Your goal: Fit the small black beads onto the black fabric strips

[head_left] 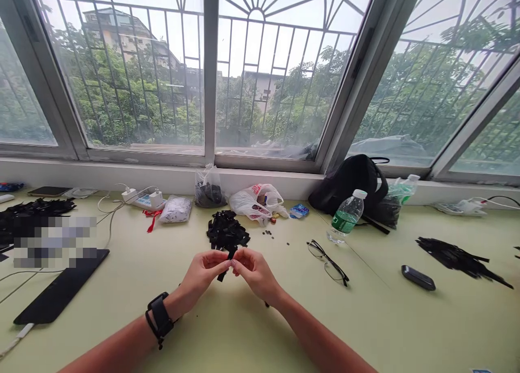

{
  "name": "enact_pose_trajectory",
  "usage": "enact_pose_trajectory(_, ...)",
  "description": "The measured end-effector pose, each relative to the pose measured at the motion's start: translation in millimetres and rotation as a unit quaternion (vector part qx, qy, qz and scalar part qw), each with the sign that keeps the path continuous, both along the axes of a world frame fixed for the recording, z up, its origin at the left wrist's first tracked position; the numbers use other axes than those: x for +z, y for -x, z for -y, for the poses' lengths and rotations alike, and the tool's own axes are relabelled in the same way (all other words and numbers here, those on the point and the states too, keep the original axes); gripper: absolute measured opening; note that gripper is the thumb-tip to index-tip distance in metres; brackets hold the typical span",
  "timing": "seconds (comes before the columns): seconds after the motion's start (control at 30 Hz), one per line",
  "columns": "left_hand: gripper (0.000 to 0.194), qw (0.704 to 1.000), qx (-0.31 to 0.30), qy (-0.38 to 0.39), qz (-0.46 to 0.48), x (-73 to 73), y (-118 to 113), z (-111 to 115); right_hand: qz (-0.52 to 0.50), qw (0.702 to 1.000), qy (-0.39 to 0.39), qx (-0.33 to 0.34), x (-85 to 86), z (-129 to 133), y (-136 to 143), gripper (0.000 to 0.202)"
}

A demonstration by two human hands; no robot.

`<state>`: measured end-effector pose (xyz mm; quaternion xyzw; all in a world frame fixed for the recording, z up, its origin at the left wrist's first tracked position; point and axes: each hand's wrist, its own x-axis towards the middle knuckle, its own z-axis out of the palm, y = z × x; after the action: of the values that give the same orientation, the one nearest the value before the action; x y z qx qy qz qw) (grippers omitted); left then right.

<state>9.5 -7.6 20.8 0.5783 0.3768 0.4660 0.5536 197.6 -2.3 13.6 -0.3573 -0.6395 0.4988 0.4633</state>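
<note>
My left hand (206, 271) and my right hand (255, 271) meet over the table, fingertips pinched together. Between them is a short black strip (221, 276), its lower end poking out below the left fingers and its upper end rising behind the fingertips. Both hands are closed on it; any small part at the fingertips is hidden. Just beyond lies a heap of black strips (227, 229). Several small dark rings (268, 233) are scattered to the right of the heap. A black watch (160, 314) is on my left wrist.
Eyeglasses (329, 262), a water bottle (346, 218) and a dark oblong case (418, 277) stand or lie to the right, with more black strips (459, 258). Plastic bags (260, 204) and a black bag (349, 183) line the window. At left lie a power strip (144, 200) and a black slab (65, 286).
</note>
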Motion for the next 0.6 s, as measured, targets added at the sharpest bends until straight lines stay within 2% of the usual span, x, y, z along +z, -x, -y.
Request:
enact_pose_trajectory(0.17,0.033,1.0,-0.007,0.007,0.005,-0.1,0.0,-0.2,0.001,1.0,-0.001,0.004,2.6,1.5,-0.5,0.03)
enact_pose_trajectory(0.33,0.033,0.999,-0.036,-0.027,-0.007,-0.8,-1.2,-1.0,0.015,1.0,-0.002,0.01,6.5,3.2,-1.0,0.032)
enact_pose_trajectory(0.6,0.031,0.998,0.004,-0.062,-0.012,0.5,-0.8,0.4,0.005,0.999,0.021,0.047,5.8,0.5,-2.5,0.036)
